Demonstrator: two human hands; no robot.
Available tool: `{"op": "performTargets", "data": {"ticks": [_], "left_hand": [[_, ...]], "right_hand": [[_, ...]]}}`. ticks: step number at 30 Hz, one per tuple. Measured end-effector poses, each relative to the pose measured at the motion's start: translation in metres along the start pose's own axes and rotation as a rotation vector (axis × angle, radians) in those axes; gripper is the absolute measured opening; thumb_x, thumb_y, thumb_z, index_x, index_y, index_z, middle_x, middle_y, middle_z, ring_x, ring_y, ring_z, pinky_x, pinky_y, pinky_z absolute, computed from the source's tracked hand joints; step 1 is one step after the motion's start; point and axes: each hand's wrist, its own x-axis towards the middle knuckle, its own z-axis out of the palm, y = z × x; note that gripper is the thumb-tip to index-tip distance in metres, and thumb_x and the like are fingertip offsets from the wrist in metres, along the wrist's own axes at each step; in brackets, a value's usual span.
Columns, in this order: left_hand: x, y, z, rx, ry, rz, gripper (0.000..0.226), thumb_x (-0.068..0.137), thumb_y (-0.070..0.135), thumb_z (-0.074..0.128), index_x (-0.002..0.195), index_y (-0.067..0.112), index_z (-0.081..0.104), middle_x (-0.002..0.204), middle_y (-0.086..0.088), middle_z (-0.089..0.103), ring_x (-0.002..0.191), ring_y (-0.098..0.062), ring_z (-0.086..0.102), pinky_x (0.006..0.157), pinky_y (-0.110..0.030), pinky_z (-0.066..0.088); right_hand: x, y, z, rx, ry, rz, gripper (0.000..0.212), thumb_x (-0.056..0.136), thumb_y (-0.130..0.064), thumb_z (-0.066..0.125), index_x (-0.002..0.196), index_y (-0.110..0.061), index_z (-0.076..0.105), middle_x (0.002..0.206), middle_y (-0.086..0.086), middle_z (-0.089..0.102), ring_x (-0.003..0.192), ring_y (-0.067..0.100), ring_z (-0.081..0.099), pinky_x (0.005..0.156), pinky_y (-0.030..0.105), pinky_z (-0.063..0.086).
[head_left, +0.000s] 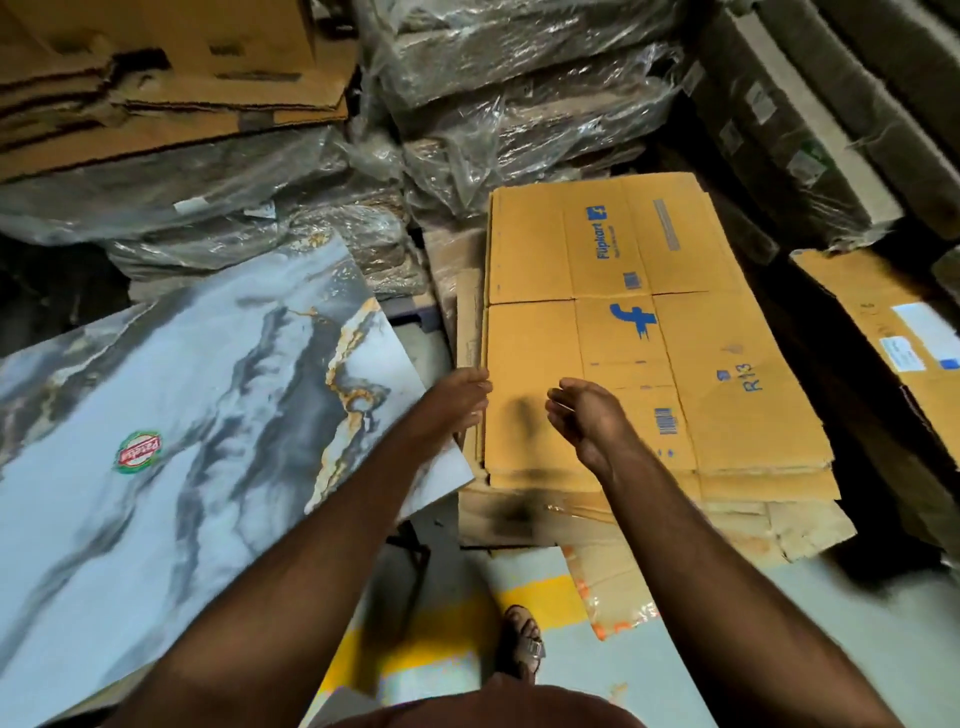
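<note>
Flattened box (623, 332): brown corrugated card, rectangular, creased, blue print, topmost on a stack (649, 499) of like sheets. Left hand (460, 402) at its near left edge, fingers straight and together (contact not certain). Right hand (584, 418) just above the near part, fingers loosely spread, holding nothing. Glossy marble-patterned tile (182, 415) against the stack's left side; bare floor (675, 649) at the near edge, plastic-wrapped bundles (519, 104) crowding the far side

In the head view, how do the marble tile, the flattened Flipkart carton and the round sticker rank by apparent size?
1. marble tile, though partly nearer the camera
2. flattened Flipkart carton
3. round sticker, far smallest
</note>
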Motion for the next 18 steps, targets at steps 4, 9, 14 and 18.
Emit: {"op": "performTargets", "data": {"ticks": [4,9,14,18], "left_hand": [[-0.055,-0.004,-0.053,0.055,0.268,0.189,0.028,0.099,-0.001,0.049,0.124,0.007,0.057,0.114,-0.011,0.065,0.091,-0.012,0.061,0.075,-0.020,0.047],[-0.161,-0.051,-0.155,0.127,0.550,0.267,0.024,0.096,0.001,0.051,0.114,0.009,0.064,0.108,-0.005,0.066,0.101,-0.016,0.061,0.093,-0.029,0.048],[-0.298,-0.140,-0.262,0.013,0.850,0.181,0.023,0.099,-0.001,0.046,0.109,0.012,0.062,0.109,-0.011,0.067,0.092,-0.015,0.060,0.074,-0.019,0.045],[-0.406,-0.226,-0.335,-0.108,1.048,0.138,0.023,0.099,-0.001,0.046,0.108,0.010,0.063,0.103,-0.007,0.068,0.090,-0.014,0.061,0.072,-0.018,0.044]], "right_hand": [[-0.044,0.019,0.083,-0.183,-0.343,-0.144,0.013,0.101,-0.017,0.051,0.102,-0.015,0.064,0.094,0.004,0.069,0.083,0.018,0.062,0.076,0.030,0.050],[-0.102,0.087,0.188,-0.354,-0.627,-0.199,0.016,0.102,-0.010,0.048,0.107,-0.015,0.063,0.097,0.004,0.071,0.085,0.016,0.065,0.077,0.028,0.048],[-0.189,0.202,0.282,-0.512,-0.832,-0.155,0.010,0.099,-0.015,0.055,0.103,-0.017,0.065,0.093,0.001,0.071,0.084,0.014,0.064,0.073,0.026,0.045],[-0.276,0.309,0.348,-0.604,-0.965,-0.126,0.008,0.099,-0.018,0.057,0.098,-0.018,0.065,0.093,0.000,0.072,0.085,0.015,0.065,0.076,0.028,0.045]]}}
